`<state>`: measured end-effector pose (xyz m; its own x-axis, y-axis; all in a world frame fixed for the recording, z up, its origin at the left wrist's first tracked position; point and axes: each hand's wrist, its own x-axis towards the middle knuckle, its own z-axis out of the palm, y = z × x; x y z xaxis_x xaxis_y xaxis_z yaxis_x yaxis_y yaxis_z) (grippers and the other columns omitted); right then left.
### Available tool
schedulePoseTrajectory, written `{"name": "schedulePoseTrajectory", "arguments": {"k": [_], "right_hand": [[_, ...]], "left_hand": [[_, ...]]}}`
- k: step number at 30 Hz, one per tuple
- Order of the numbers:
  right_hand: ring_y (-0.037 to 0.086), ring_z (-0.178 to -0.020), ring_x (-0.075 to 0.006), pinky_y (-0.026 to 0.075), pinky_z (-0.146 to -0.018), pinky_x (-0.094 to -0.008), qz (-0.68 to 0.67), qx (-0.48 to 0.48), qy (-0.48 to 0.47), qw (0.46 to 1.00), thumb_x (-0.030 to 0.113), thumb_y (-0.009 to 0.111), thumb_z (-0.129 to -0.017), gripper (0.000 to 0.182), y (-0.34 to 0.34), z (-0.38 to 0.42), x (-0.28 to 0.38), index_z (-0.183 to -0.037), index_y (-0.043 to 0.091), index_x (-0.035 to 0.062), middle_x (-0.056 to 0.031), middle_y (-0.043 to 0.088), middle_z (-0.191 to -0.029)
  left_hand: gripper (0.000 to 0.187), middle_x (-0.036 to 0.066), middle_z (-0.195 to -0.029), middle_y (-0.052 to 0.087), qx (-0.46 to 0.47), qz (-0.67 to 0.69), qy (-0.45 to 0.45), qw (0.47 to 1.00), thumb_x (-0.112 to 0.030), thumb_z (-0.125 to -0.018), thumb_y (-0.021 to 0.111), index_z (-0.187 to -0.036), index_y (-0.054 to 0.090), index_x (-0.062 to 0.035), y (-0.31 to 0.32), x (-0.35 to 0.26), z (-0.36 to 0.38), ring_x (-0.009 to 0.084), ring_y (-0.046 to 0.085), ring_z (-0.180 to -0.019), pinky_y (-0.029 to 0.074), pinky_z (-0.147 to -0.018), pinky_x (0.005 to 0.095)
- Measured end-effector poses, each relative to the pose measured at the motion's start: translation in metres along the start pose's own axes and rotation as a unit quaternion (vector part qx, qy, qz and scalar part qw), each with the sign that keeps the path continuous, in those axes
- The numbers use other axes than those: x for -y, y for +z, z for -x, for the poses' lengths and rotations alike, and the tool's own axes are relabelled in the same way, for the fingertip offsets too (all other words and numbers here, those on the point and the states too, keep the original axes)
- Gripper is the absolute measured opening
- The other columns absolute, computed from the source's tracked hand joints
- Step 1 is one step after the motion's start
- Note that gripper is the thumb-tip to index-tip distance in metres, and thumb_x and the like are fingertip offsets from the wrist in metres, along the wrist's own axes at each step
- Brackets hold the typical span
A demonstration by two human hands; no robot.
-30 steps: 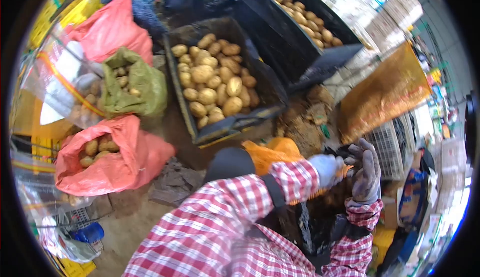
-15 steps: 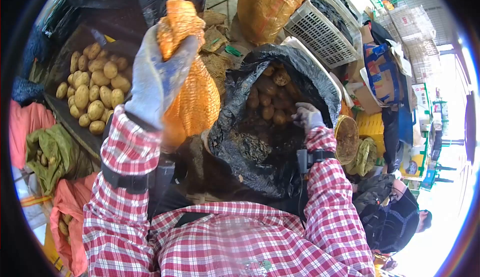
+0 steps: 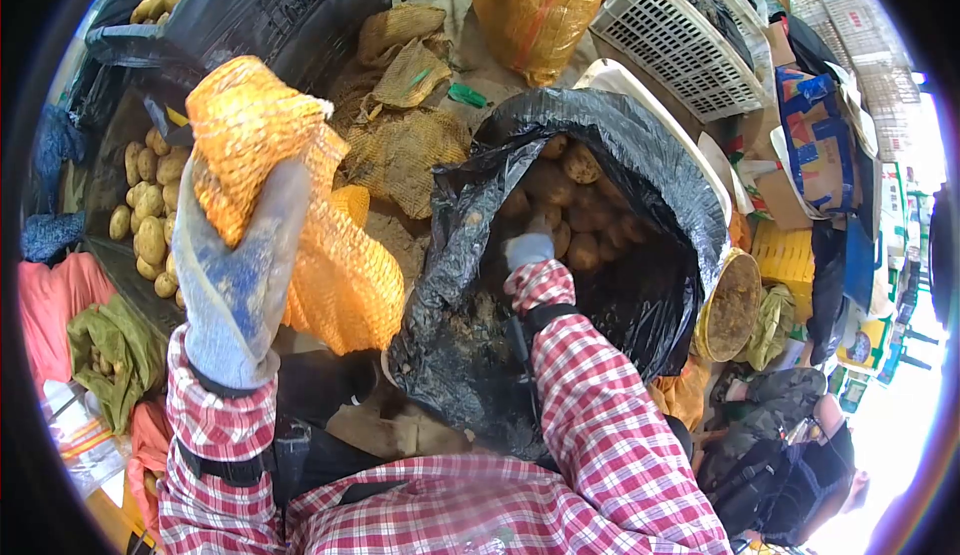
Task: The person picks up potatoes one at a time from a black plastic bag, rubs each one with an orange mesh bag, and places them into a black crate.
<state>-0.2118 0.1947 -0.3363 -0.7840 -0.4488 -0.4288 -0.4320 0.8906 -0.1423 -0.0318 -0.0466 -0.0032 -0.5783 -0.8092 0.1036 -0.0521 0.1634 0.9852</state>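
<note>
Net bag [image 3: 300, 245]: orange mesh, hanging slack and apparently empty, raised to the left of the black sack.
Left hand [image 3: 235, 275]: gloved; we see it clenched round the bunched mouth of the net bag, holding it up.
Black sack [image 3: 640, 165]: plastic, mouth open and tilted toward us, potatoes [image 3: 585, 210] lying at its far inner side.
Right hand [image 3: 527, 251]: gloved, reaching down inside the black sack just short of the potatoes; we cannot tell whether its fingers are spread or closed, as only the back of the glove shows.
Step in hand: we judge this to be the transfer of potatoes from the black sack to the net bag, at the reach-and-pick stage.
Next move: it calls for a firm grasp on one or more potatoes, and for the net bag's mouth to be loosened, since it is now pinched shut.
Black crate [image 3: 105, 195]: left of the black sack, beyond the net bag, holding more potatoes.
Mesh scraps [image 3: 405, 140]: brown netting on the ground between the black crate and the black sack.
White crate [image 3: 690, 45]: slatted, behind the black sack.
Writing: faint embossing on the dark liner at upper left; we cannot read it. No brand legible.
</note>
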Motion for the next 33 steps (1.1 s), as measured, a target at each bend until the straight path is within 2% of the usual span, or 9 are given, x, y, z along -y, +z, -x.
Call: {"name": "schedulePoseTrajectory", "arguments": {"k": [5,9,15,17,20,25,29,31,33], "right_hand": [[0.054,-0.117,-0.0445,0.047,-0.096,-0.0455,-0.246,-0.064,0.18,0.95,0.035,0.06,-0.087,0.054,-0.028,-0.01,0.042,-0.136,0.049,0.0157,-0.0245,0.049,-0.134],[0.055,-0.113,-0.0461,0.048,-0.093,-0.0471,-0.036,-0.067,0.038,0.996,0.029,0.062,-0.086,0.05,-0.078,0.022,0.073,-0.132,0.051,0.0137,-0.0261,0.054,-0.127],[0.061,-0.103,-0.0391,0.055,-0.08,-0.043,-0.417,-0.108,-0.105,0.896,0.023,0.066,-0.083,0.048,0.003,0.021,-0.02,-0.124,0.055,0.0011,-0.0193,0.062,-0.117],[0.062,-0.1,-0.0371,0.057,-0.076,-0.0393,-0.601,-0.088,-0.105,0.787,0.023,0.066,-0.083,0.049,-0.016,0.044,-0.013,-0.124,0.055,-0.0009,-0.0177,0.062,-0.118],[0.062,-0.098,-0.0366,0.057,-0.074,-0.0364,-0.941,0.138,0.033,0.306,0.029,0.064,-0.085,0.049,-0.113,0.102,0.014,-0.125,0.056,0.001,-0.0187,0.061,-0.12],[0.058,-0.108,-0.0327,0.051,-0.086,-0.0379,-0.915,0.246,-0.123,0.295,0.034,0.063,-0.087,0.064,-0.174,0.171,0.049,-0.139,0.044,0.0033,-0.0212,0.054,-0.13],[0.048,-0.128,-0.0234,0.034,-0.111,-0.0401,-0.92,0.093,-0.136,0.355,0.035,0.055,-0.096,0.055,-0.194,0.2,0.116,-0.143,0.039,0.0107,-0.0098,0.051,-0.138],[0.054,-0.123,-0.0247,0.041,-0.108,-0.0429,-0.735,-0.09,-0.203,0.641,0.046,0.05,-0.098,0.054,-0.148,0.205,0.113,-0.139,0.045,0.0107,-0.0089,0.056,-0.132],[0.06,-0.114,-0.023,0.047,-0.102,-0.0398,-0.888,0.058,-0.109,0.442,0.046,0.049,-0.098,0.05,-0.19,0.229,0.136,-0.134,0.048,0.0116,-0.006,0.061,-0.121]], "left_hand": [[0.038,0.007,-0.114,0.064,0.002,-0.007,-0.02,1.0,0.003,-0.089,0.066,-0.125,0.055,-0.0008,0.01,-0.004,0.005,0.0125,0.062,-0.101,0.051,-0.088,0.0266],[0.04,0.007,-0.115,0.064,0.019,0.053,-0.033,0.998,0.002,-0.089,0.066,-0.126,0.053,-0.0009,0.019,-0.008,0.009,0.0122,0.062,-0.102,0.051,-0.088,0.0265],[0.036,0.008,-0.113,0.063,0.033,0.06,-0.02,0.997,0.003,-0.089,0.066,-0.123,0.053,0.0009,0.019,-0.016,0.007,0.0113,0.064,-0.094,0.053,-0.083,0.0246],[0.036,0.008,-0.111,0.063,0.038,0.162,-0.035,0.986,0.003,-0.089,0.065,-0.123,0.052,0.0013,0.014,-0.013,0.007,0.0116,0.063,-0.094,0.053,-0.083,0.0243],[0.036,0.009,-0.109,0.062,0.049,0.254,-0.047,0.965,0.008,-0.089,0.063,-0.123,0.052,0.0012,0.016,-0.011,0.007,0.0126,0.064,-0.095,0.053,-0.083,0.0235],[0.029,0.01,-0.108,0.062,0.115,0.434,-0.115,0.886,-0.005,-0.091,0.064,-0.118,0.056,-0.0016,0.036,0.0,0.021,0.0179,0.063,-0.096,0.054,-0.086,0.0296],[0.04,0.013,-0.099,0.06,0.183,0.02,0.286,0.94,-0.025,-0.076,0.074,-0.11,0.06,-0.0072,0.053,0.005,0.073,0.0309,0.059,-0.098,0.05,-0.085,0.0423],[0.04,0.014,-0.096,0.06,0.179,-0.165,0.406,0.881,-0.029,-0.074,0.076,-0.105,0.061,-0.0094,0.054,0.004,0.085,0.0339,0.059,-0.096,0.049,-0.082,0.0443],[0.034,0.013,-0.093,0.06,0.168,-0.164,0.4,0.886,-0.029,-0.077,0.075,-0.101,0.061,-0.0105,0.055,0.004,0.076,0.0336,0.06,-0.092,0.05,-0.08,0.0424]]}}
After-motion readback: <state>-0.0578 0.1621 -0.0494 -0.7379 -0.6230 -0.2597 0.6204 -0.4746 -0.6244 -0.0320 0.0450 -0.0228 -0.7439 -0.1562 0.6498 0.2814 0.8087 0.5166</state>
